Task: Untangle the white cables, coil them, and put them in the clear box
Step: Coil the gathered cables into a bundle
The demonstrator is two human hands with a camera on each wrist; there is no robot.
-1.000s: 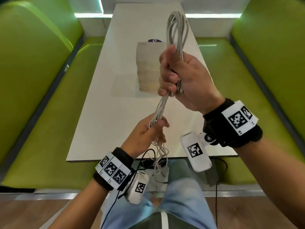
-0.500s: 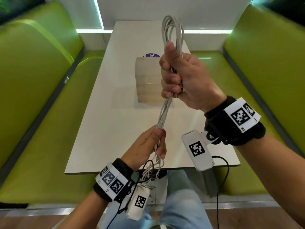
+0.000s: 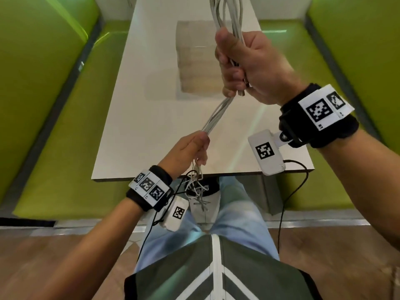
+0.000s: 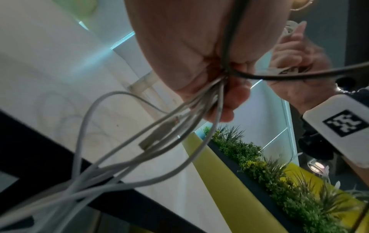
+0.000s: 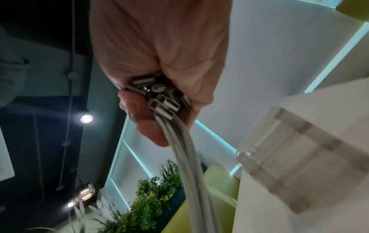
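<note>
A bundle of white cables [image 3: 216, 114] runs taut between my two hands above the white table [image 3: 134, 118]. My right hand [image 3: 236, 61] grips the bundle high up, its loops rising past the top of the head view. Metal plug ends [image 5: 163, 100] stick out of that fist in the right wrist view. Lower down, near the table's front edge, my left hand [image 3: 195, 146] pinches the strands [image 4: 199, 107]. Loose tangled ends [image 3: 198, 189] hang below it over my knees. The clear box [image 3: 194, 61] stands on the table behind my right hand.
Green bench seats [image 3: 65, 118] flank the table on both sides. A black wire [image 3: 290, 191] hangs from the right wrist camera past the table edge. A planter with green plants [image 4: 279, 181] tops the bench back.
My left hand has slid down the bundle toward the table's front edge while the right hand keeps its grip. The head view has tilted down, so the cable loops leave the top of the picture.
</note>
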